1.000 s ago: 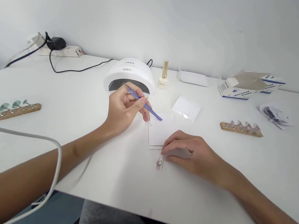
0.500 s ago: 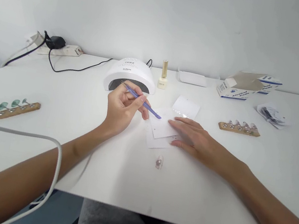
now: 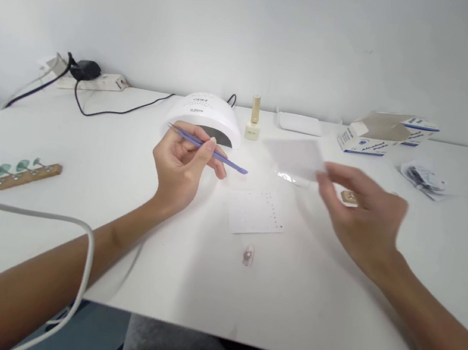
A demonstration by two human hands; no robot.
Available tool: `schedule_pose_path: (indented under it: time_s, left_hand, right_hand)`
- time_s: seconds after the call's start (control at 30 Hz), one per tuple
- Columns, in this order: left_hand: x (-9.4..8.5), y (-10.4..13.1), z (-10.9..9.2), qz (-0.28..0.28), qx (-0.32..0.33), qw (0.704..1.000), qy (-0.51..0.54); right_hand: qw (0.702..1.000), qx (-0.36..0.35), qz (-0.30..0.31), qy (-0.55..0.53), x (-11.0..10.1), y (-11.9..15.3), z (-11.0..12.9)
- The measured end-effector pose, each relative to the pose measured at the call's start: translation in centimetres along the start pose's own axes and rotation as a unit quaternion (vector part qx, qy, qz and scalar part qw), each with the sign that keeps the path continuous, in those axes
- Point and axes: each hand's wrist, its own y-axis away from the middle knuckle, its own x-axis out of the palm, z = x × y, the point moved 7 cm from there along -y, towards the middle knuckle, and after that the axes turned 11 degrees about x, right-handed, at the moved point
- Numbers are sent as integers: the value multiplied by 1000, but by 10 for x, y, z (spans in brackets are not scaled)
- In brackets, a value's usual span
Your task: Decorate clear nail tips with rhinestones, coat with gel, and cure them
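My left hand (image 3: 181, 168) pinches a thin purple tool (image 3: 215, 153) like a pen, with its tip pointing right above the table. My right hand (image 3: 362, 216) is blurred with motion, right of centre. Its fingertips hold the edge of a white sheet (image 3: 296, 154) raised off the table. A second white sheet with small dots (image 3: 254, 212) lies flat between my hands. A small clear nail tip (image 3: 249, 255) lies just in front of that sheet.
A white nail lamp (image 3: 206, 113) and a gold-capped polish bottle (image 3: 253, 119) stand behind. A wooden strip of green nail tips (image 3: 12, 172) lies left; another strip (image 3: 350, 197) is partly hidden by my right hand. An open box (image 3: 381, 131), a packet (image 3: 426, 177), a power strip (image 3: 97, 77).
My right hand slid forward off the sheets, picked up the top one and swung it up and to the right. My left hand drew back slightly to the left with the tool.
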Motion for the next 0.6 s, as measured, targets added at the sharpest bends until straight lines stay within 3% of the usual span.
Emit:
schedule_pose_path:
  time_s: [0.1,0.17,0.23,0.33,0.47,0.6]
  left_hand:
    - [2,1,0,9,-6,1000,2]
    - [3,1,0,16,-11,1000,3]
    - [4,2,0,18,-10,1000,3]
    - [4,3,1,23,-11,1000,-2]
    - [4,3,1,31,-11,999,-7]
    - [5,4,3,40,-19,999,-8]
  right_hand:
    - [992,-15,-115,-40,-23,-4,0]
    - [992,-42,-120,-15,-23,-8,-2]
    - [995,-69,-43,60,-6,-12,-8]
    - [979,-74,126,140,29,-9,-20]
    - [972,-10,209,103,45,3,-23]
    - [937,18,339,78,61,22,-13]
